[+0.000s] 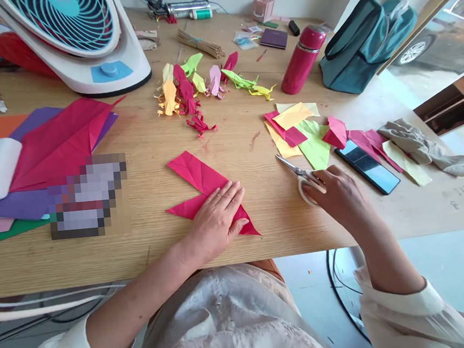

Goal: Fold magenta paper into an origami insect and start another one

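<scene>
A folded sheet of red paper (199, 171) with a notch on its left side lies near the table's front edge. My left hand (221, 213) rests flat on it, fingers stretched out, covering its middle. To the right, my right hand (339, 194) is closed around the handles of a pair of scissors (292, 163), whose blades point left and away from me. The scissors are low over the table; whether they touch it I cannot tell. Just beyond them are red, orange and green paper pieces (314, 142).
Several folded paper figures (186, 91) stand farther back. A fan (113, 70) and coloured paper sheets (58, 140) are on the left. On the right are a phone (367, 166), grey gloves (425, 149), a red flask (303, 62) and a teal bag (351, 55).
</scene>
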